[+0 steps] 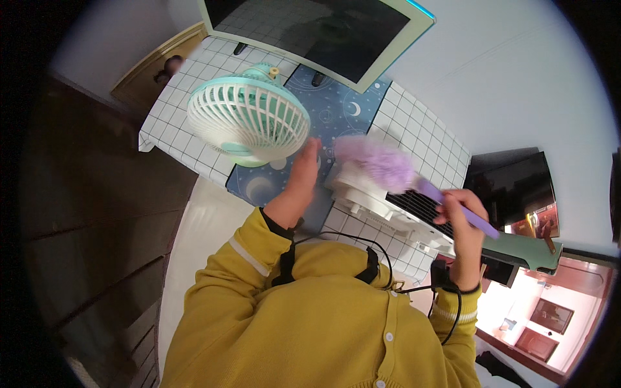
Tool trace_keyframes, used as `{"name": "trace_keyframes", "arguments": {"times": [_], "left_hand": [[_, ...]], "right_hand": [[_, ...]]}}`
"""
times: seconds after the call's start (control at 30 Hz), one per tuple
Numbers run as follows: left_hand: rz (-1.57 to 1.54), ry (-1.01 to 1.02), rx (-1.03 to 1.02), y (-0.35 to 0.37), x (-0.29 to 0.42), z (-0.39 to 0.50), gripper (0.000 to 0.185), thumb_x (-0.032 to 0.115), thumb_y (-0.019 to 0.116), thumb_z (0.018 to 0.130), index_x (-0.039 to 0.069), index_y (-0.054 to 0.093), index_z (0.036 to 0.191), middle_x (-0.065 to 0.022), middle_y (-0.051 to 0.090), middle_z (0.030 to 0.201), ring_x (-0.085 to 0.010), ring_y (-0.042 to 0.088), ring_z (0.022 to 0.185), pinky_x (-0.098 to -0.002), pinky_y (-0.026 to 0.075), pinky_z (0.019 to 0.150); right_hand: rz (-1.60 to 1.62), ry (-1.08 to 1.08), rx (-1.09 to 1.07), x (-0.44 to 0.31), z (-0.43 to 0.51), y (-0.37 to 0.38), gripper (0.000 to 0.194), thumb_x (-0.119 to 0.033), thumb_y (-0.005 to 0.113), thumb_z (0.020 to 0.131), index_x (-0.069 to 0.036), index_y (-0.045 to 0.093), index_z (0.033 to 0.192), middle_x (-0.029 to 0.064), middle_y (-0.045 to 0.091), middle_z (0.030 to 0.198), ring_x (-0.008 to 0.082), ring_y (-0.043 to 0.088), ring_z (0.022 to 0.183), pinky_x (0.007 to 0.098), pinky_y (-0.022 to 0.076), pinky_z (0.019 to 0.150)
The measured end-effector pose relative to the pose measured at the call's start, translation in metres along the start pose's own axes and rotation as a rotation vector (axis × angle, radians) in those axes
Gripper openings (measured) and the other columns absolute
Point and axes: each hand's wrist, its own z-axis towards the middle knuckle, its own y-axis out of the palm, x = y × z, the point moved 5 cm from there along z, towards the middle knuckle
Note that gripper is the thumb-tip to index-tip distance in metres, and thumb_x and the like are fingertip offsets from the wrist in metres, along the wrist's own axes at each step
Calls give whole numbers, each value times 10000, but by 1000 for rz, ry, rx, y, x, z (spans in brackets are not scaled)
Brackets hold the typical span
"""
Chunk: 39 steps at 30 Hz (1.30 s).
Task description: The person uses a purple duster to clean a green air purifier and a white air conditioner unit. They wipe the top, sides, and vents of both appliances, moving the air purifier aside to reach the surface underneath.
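Note:
My right hand (463, 216) grips the purple handle of a fluffy lilac duster (378, 160). The duster's head is over a white appliance (373, 199) with a black slatted grille; I cannot tell whether they touch. My left hand (302, 179) is held edge-on between that appliance and a white and mint-green electric fan (250, 119). Its fingers point away from me, next to the right rim of the fan guard, and nothing shows in them. Whether the left hand touches the fan is unclear. The fan's round cage is tilted towards me.
A white-framed monitor (315, 34) stands at the back on a white checked tablecloth (412, 116). Beneath the fan runs a blue mat (335, 104) with moon patterns. Farther right are a dark screen (519, 194) and a green object (524, 250). A black cable (359, 237) crosses my front.

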Motion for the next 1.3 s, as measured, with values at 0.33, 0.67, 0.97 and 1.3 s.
{"name": "trace_keyframes", "arguments": {"times": [0.33,0.67,0.97,1.3], "left_hand": [[248,365,-174,60,41,-34,610,514,306,1028,51,506,1371,-93,478,1427,-223,372,1361,-358,196,1165],[319,443,-350,138,12,-79,560,421,279,1057,4,485,1368,-130,491,1397,-236,420,1315,-322,271,1117],[621,516,-442,185,-34,-97,486,345,307,1064,4,486,1361,-134,495,1387,-248,438,1298,-325,303,1100],[893,703,-489,205,-46,-96,468,331,346,1048,-7,540,1307,-169,508,1383,-305,442,1310,-347,313,1102]], "right_hand": [[95,-75,190,29,-45,-68,117,-69,630,902,46,647,894,69,642,780,89,592,640,211,492,555],[482,42,155,119,-119,-66,240,-134,617,940,17,626,1126,116,670,908,158,648,717,280,544,669],[186,-29,568,160,-196,-125,142,-34,649,885,18,671,1015,111,679,830,151,633,702,272,515,617],[-272,-178,182,162,-212,-108,344,42,674,773,-70,635,1096,116,595,915,244,630,812,317,514,701]]}}
